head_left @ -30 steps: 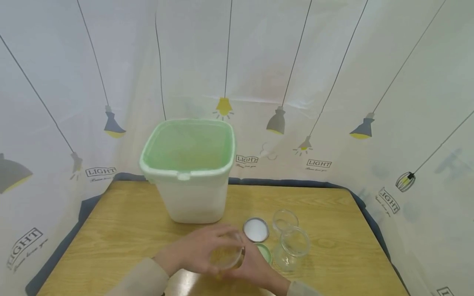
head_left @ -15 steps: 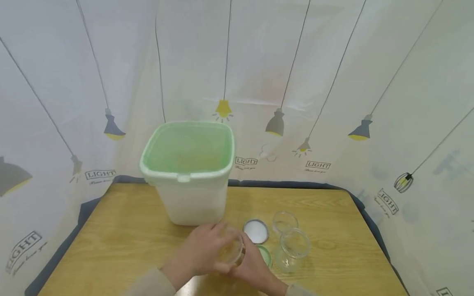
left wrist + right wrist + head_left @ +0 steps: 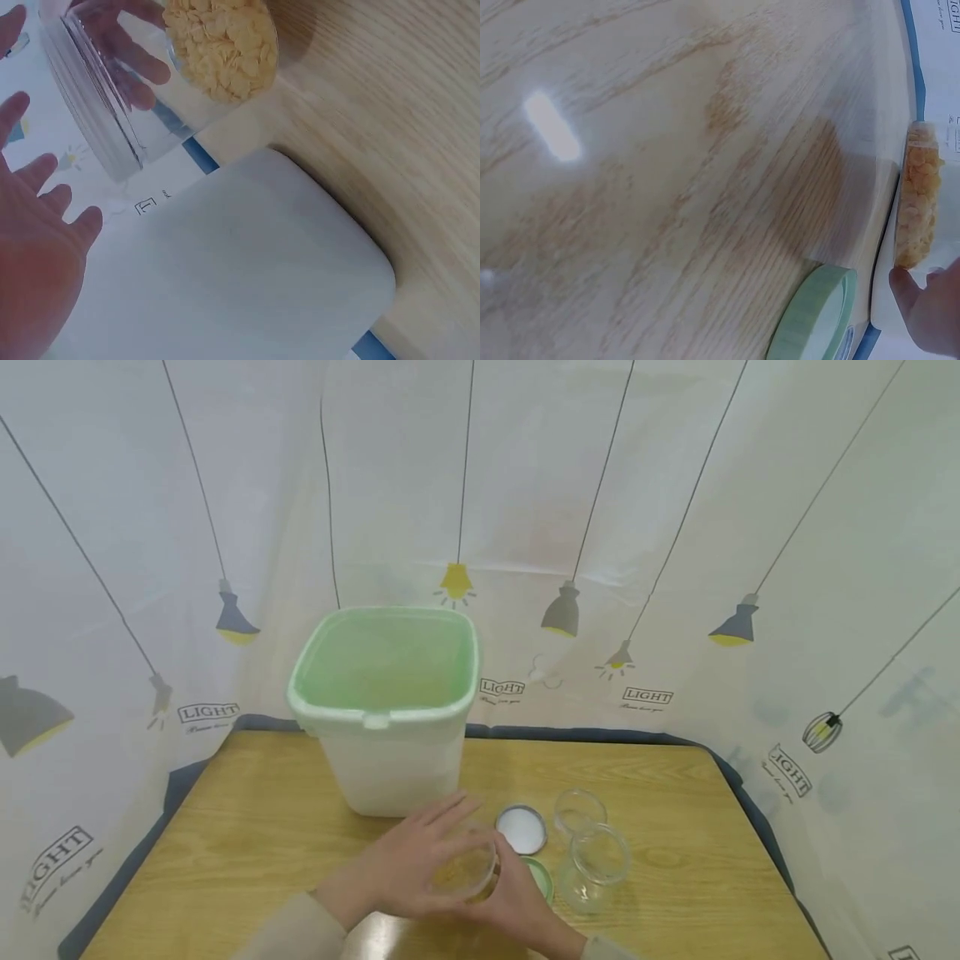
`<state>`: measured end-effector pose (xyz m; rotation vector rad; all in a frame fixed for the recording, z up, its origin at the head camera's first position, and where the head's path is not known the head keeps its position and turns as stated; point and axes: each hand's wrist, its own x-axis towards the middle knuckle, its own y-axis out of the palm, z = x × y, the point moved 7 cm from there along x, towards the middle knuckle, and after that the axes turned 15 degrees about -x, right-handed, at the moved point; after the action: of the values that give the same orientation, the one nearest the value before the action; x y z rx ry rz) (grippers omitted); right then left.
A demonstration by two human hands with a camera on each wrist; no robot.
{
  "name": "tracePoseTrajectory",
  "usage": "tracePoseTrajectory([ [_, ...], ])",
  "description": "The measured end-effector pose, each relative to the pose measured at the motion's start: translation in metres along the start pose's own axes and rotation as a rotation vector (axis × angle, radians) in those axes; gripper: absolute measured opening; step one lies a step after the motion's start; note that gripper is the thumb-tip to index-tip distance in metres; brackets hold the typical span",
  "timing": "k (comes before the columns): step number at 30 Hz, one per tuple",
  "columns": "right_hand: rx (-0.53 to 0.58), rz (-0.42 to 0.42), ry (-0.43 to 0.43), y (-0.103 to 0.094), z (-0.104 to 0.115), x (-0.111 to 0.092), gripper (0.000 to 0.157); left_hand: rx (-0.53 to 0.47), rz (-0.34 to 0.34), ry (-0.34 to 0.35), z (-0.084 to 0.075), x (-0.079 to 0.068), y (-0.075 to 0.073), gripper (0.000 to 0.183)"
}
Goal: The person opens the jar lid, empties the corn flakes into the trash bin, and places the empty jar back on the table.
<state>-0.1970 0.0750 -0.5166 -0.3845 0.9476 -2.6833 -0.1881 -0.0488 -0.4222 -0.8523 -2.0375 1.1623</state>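
A clear jar (image 3: pixel 467 867) with pale cereal flakes (image 3: pixel 225 52) in its bottom is held above the table, tilted on its side in the left wrist view. My right hand (image 3: pixel 521 906) grips it; its fingers show through the clear wall in the left wrist view, and one digit touches the flake-filled end in the right wrist view. Beside the jar's ridged clear end, my left hand (image 3: pixel 45 232) is spread with a gap to it. From the head view, the left hand's extended fingers partly cover the jar.
Behind the hands stands a tall white bin (image 3: pixel 393 768) with a green rim. To the right lie a white disc-shaped lid (image 3: pixel 521 831) with a grey rim and a green lid (image 3: pixel 810 322). Two clear empty jars (image 3: pixel 597 864) stand beyond them on the wooden table (image 3: pixel 675 827).
My left hand has shifted and turned about the jar, its fingers now straighter and further apart. The right hand keeps its grip in nearly the same place.
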Motion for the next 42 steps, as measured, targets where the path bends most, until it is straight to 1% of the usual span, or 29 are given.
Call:
tracePoseTrajectory([
  [2,0.014,0.011,-0.008,0.001,0.0,-0.001,0.086,-0.02,0.028,0.024,-0.001,0.0,0.0,0.068],
  [3,0.015,0.015,-0.008,0.001,0.0,-0.001,0.086,-0.032,0.044,0.026,-0.001,-0.001,0.001,0.068],
  [8,-0.004,0.028,0.003,0.001,-0.001,-0.002,0.092,-0.109,0.117,-0.023,0.004,-0.001,0.008,0.073],
  [10,-0.001,0.03,0.003,0.001,0.0,-0.003,0.094,-0.12,0.13,-0.039,0.006,0.0,0.009,0.077],
  [12,0.005,0.03,-0.001,0.001,0.001,-0.003,0.095,-0.115,0.128,-0.04,0.007,0.0,0.009,0.079],
  [15,-0.002,0.025,-0.012,0.001,0.002,-0.003,0.095,-0.101,0.11,-0.04,0.008,0.001,0.008,0.076],
  [17,0.007,0.022,-0.029,0.001,0.004,-0.004,0.093,-0.087,0.095,-0.058,0.009,0.001,0.007,0.071],
  [22,0.034,0.017,-0.044,0.0,0.005,-0.004,0.088,-0.039,0.053,-0.163,0.011,0.0,0.006,0.065],
  [24,0.046,0.018,-0.046,0.0,0.005,-0.004,0.089,-0.015,0.026,-0.192,0.011,0.0,0.006,0.067],
  [27,0.067,0.017,-0.06,0.0,0.006,-0.004,0.092,0.01,-0.018,-0.211,0.01,0.0,0.004,0.069],
  [29,0.071,0.018,-0.065,0.0,0.007,-0.004,0.094,0.021,-0.033,-0.221,0.011,-0.001,0.004,0.075],
  [31,0.065,0.019,-0.056,0.001,0.007,-0.004,0.096,0.017,-0.033,-0.226,0.012,-0.001,0.005,0.085],
  [33,0.063,0.024,-0.04,0.001,0.006,-0.004,0.097,0.001,-0.018,-0.218,0.012,0.0,0.005,0.091],
  [35,0.06,0.032,-0.025,0.002,0.005,-0.004,0.097,-0.025,0.009,-0.19,0.012,0.001,0.005,0.094],
  [37,0.059,0.041,-0.008,0.003,0.003,-0.004,0.096,-0.052,0.042,-0.148,0.011,0.002,0.004,0.09],
  [39,0.067,0.052,-0.012,0.003,0.003,-0.004,0.095,-0.067,0.07,-0.105,0.009,0.002,0.002,0.085],
  [42,0.067,0.059,-0.007,0.004,0.003,-0.004,0.094,-0.098,0.117,-0.079,0.007,0.003,0.002,0.082],
])
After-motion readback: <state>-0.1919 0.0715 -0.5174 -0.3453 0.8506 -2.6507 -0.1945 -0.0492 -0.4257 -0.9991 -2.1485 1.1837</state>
